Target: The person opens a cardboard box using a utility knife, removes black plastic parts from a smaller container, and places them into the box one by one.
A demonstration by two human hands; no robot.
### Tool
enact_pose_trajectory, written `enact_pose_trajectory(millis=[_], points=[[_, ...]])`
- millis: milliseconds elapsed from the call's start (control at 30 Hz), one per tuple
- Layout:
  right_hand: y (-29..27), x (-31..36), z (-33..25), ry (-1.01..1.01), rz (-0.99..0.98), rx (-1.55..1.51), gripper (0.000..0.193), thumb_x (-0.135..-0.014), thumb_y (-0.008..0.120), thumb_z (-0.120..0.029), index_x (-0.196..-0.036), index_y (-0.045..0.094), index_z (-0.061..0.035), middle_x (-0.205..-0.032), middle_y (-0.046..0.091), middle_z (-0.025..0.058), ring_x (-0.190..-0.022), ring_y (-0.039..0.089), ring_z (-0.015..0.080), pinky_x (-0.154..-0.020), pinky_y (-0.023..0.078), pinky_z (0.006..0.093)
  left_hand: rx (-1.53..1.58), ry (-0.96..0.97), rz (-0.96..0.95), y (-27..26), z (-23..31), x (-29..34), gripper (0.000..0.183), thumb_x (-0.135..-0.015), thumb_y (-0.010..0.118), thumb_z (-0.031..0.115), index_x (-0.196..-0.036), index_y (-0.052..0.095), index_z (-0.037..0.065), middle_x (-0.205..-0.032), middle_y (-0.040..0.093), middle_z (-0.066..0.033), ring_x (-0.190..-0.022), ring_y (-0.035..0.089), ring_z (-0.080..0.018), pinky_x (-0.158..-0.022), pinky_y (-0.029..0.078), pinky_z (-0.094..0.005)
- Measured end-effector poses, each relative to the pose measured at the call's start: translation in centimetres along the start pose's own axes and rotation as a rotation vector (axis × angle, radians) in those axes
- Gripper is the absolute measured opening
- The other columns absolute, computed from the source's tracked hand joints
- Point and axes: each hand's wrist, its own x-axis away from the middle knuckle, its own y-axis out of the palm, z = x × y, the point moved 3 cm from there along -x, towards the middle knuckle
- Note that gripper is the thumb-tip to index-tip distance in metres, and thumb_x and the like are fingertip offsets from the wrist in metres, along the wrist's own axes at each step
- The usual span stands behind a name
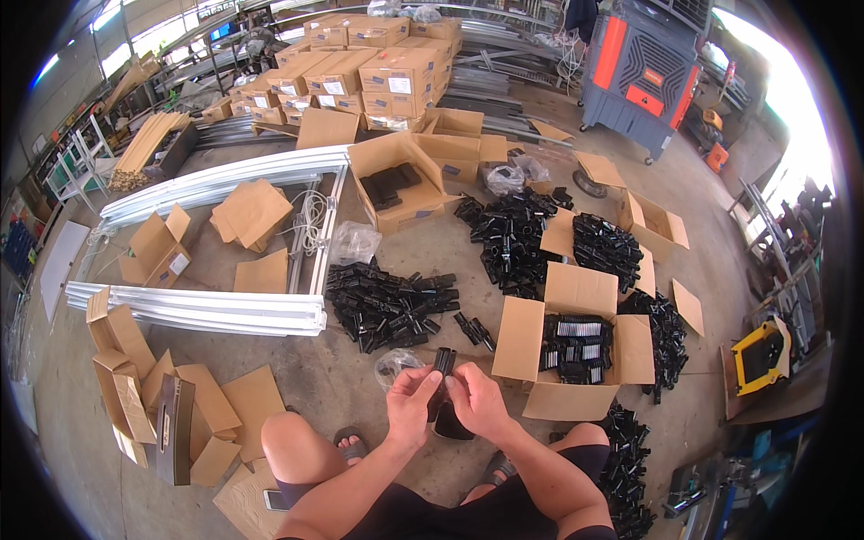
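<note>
Between my two hands is a small black part, elongated with ridges along it, held up over the floor. My left hand pinches it from the left side, thumb on top. From the right, my right hand grips it too, fingers closed. A dark object shows below my hands; its kind is hidden. In front lies a heap of similar black parts, with a few loose pieces beside it. To the right an open cardboard box holds black parts stacked in rows.
More black parts lie in heaps ahead and along my right. White metal profiles form a frame at left, near flattened cardboard. A phone lies by my left leg. Stacked cartons and a grey-orange machine stand behind.
</note>
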Motion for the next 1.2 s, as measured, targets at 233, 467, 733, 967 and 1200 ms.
enact_pose_trajectory(millis=[233, 467, 733, 967, 1200], points=[[0.0, 0.02, 0.01, 0.0, 0.001, 0.002, 0.015, -0.097, 0.067, -0.01, -0.096, 0.055, -0.0008, -0.079, 0.063, 0.0187, -0.066, 0.065, 0.0364, -0.059, 0.05, 0.0415, -0.006, -0.014, -0.001, -0.01, -0.04, 0.02, 0.011, -0.097, 0.071, 0.006, -0.106, 0.067, 0.002, -0.101, 0.074, -0.0078, -0.081, 0.07, -0.0142, -0.073, 0.059, -0.0299], [0.13, 0.05, 0.15, 0.012, -0.003, -0.009, 0.015, -0.097, 0.067, -0.01, -0.097, 0.055, -0.0009, -0.08, 0.064, 0.0187, -0.066, 0.065, 0.0364, -0.059, 0.05, 0.0414, -0.011, -0.01, 0.017, 0.03, 0.05, 0.01, 0.011, -0.097, 0.071, 0.006, -0.106, 0.067, 0.003, -0.101, 0.074, -0.0078, -0.082, 0.07, -0.0142, -0.073, 0.059, -0.0301], [0.17, -0.02, 0.12, 0.016, 0.001, -0.011, 0.014, -0.096, 0.067, -0.009, -0.097, 0.055, -0.0008, -0.079, 0.063, 0.0185, -0.065, 0.065, 0.0355, -0.059, 0.05, 0.041, -0.002, -0.007, 0.013, 0.16, 0.09, -0.05, 0.009, -0.097, 0.07, 0.005, -0.105, 0.067, 0.003, -0.101, 0.074, -0.0077, -0.081, 0.07, -0.0138, -0.073, 0.059, -0.0297], [0.17, -0.12, 0.16, 0.021, -0.002, -0.013, 0.014, -0.096, 0.067, -0.009, -0.096, 0.056, -0.0006, -0.079, 0.063, 0.0187, -0.065, 0.065, 0.0357, -0.059, 0.05, 0.0407, -0.005, -0.014, 0.029, -0.02, -0.11, -0.21, 0.008, -0.097, 0.071, 0.005, -0.104, 0.067, 0.004, -0.099, 0.074, -0.0068, -0.079, 0.069, -0.0128, -0.071, 0.059, -0.0287], [0.05, -0.17, 0.12, 0.035, -0.004, -0.021, 0.014, -0.095, 0.067, -0.009, -0.095, 0.056, -0.0007, -0.079, 0.063, 0.019, -0.066, 0.065, 0.0363, -0.059, 0.05, 0.0413, -0.008, -0.03, 0.019, -0.03, -0.08, -0.03, 0.011, -0.097, 0.069, 0.004, -0.107, 0.065, 0.003, -0.102, 0.073, -0.0076, -0.087, 0.069, -0.013, -0.08, 0.059, -0.029]])
